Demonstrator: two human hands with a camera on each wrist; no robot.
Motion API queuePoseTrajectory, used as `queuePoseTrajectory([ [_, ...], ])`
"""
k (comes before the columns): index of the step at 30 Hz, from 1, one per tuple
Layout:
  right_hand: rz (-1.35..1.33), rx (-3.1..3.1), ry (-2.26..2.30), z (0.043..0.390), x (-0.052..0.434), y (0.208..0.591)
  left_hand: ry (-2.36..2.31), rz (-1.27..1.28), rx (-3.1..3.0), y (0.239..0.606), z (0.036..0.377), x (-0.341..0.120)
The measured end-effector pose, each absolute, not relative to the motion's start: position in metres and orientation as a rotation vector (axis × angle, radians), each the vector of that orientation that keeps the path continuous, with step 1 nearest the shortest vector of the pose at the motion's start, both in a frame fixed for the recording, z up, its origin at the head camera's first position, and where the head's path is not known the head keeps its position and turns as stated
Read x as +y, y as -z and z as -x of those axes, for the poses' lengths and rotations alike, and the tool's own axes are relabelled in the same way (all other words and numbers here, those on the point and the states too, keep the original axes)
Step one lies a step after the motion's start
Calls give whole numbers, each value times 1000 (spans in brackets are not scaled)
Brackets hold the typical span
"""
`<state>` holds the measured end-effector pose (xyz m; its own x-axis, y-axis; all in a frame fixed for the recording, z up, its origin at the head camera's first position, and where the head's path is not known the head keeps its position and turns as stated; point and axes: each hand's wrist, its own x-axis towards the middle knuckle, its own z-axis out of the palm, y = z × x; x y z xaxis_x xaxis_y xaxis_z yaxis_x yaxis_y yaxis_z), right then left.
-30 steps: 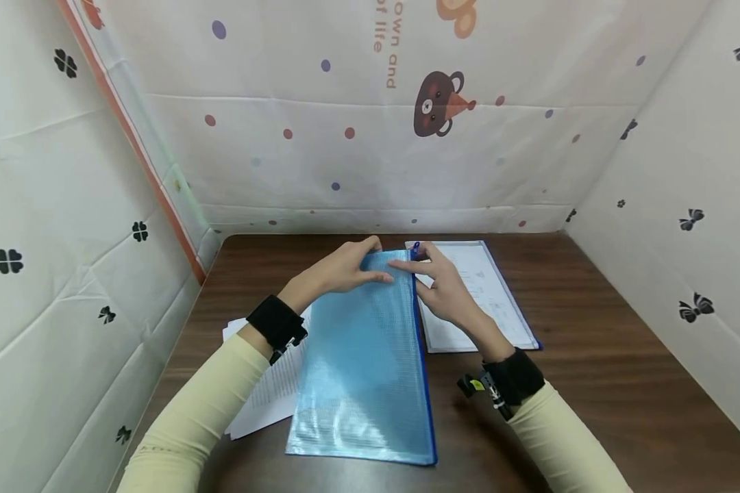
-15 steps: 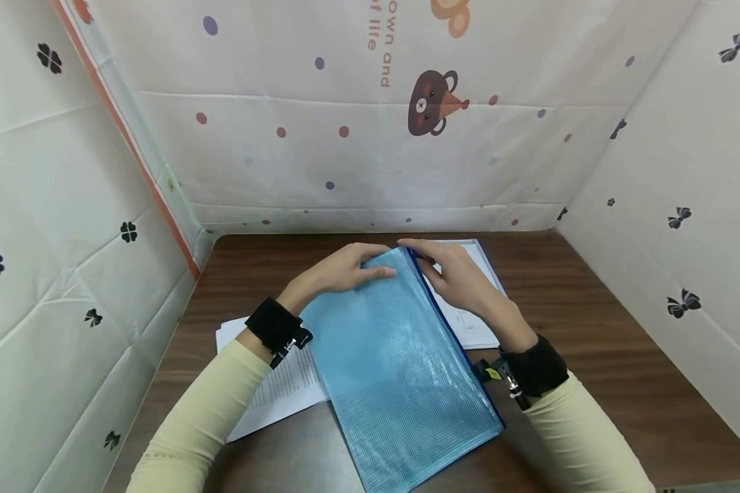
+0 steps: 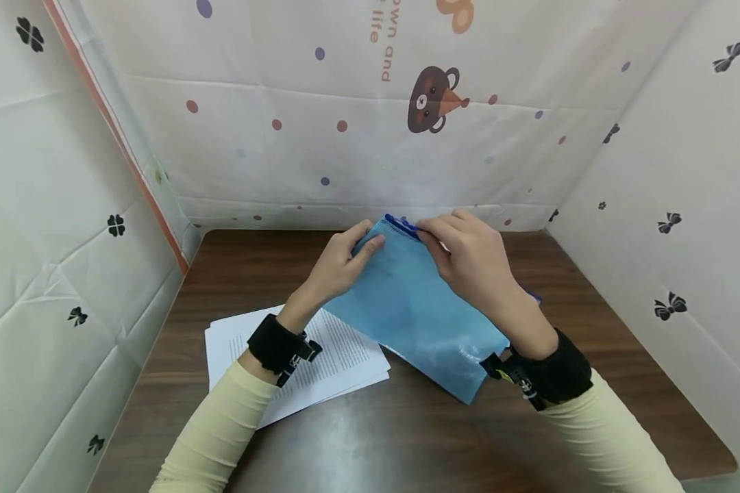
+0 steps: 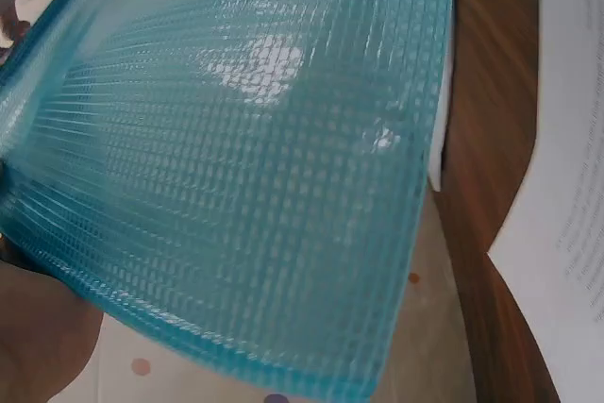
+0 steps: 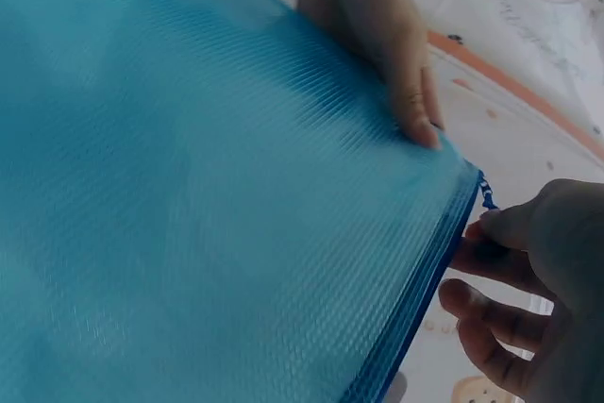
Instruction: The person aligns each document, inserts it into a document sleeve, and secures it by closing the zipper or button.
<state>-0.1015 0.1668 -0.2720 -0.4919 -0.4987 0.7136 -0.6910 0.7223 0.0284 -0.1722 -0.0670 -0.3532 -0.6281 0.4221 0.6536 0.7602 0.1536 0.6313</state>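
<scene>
- Swinging right and up: pouch's [image 3: 419, 308] lower end, baring more of the papers [image 3: 345, 356].
- Pouch now sits slanted over the table [image 3: 370, 445], between both hands.
- Left hand [image 3: 336, 263] grips its top corner.
- Right hand [image 3: 477, 263] pinches the zip pull [image 5: 487, 193].
- Looks like corner steadied, zip ready to work; can't tell if it's zipped.

Pale yellow sleeves [image 3: 218, 428], wide black wristbands [image 3: 274, 344], small black cameras [image 3: 310, 350]
</scene>
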Motion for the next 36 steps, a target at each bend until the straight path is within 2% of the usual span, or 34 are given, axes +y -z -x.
queuePoseTrajectory([
  [9, -997, -2331, -889, 99, 141, 257, 1492, 1123, -2035, 357, 171, -80],
  [19, -827, -2162, -1226, 82, 126, 265, 1504, 1221, -1944, 353, 157, -81],
  [25, -845, -2087, -1160, 75, 143, 274, 1437, 1232, -1922, 361, 150, -65],
  [36, -819, -2151, -832, 101, 169, 276, 1395, 1208, -1850, 361, 159, -65],
])
